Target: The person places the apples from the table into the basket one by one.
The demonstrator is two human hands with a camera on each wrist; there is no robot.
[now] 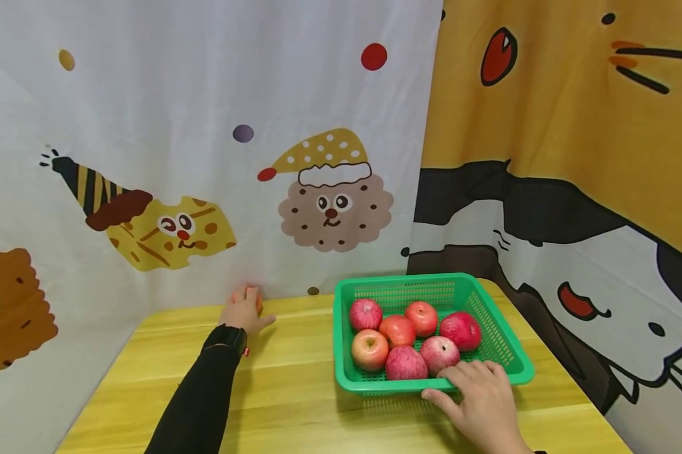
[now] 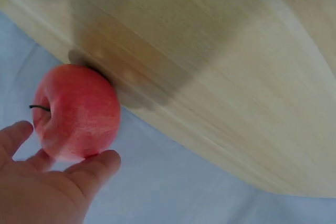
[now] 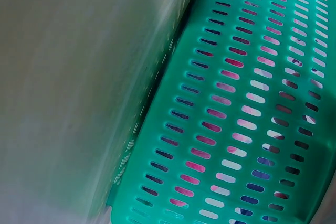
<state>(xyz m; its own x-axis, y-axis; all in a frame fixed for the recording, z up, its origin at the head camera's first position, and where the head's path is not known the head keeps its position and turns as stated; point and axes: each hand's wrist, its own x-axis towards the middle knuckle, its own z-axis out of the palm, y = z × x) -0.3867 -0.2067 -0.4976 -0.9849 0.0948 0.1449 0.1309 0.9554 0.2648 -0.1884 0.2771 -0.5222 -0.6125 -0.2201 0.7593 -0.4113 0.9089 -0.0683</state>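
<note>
My left hand (image 1: 246, 313) is at the far edge of the table, by a red apple (image 2: 79, 113) with a dark stem. In the left wrist view its fingertips are at the apple's side, while the head view shows the thumb sticking out away from it. The hand covers most of this apple in the head view. At the right, my right hand (image 1: 481, 396) holds the near rim of a green plastic basket (image 1: 341, 340), fingers over the rim and thumb outside. Several red and pinkish apples (image 1: 406, 363) lie in the basket.
The yellow wood-grain table (image 1: 295, 391) ends at a white curtain (image 1: 193, 113) with cartoon prints. An orange, black and white cartoon curtain (image 1: 545, 126) hangs along the right side. The basket's slotted wall fills much of the right wrist view.
</note>
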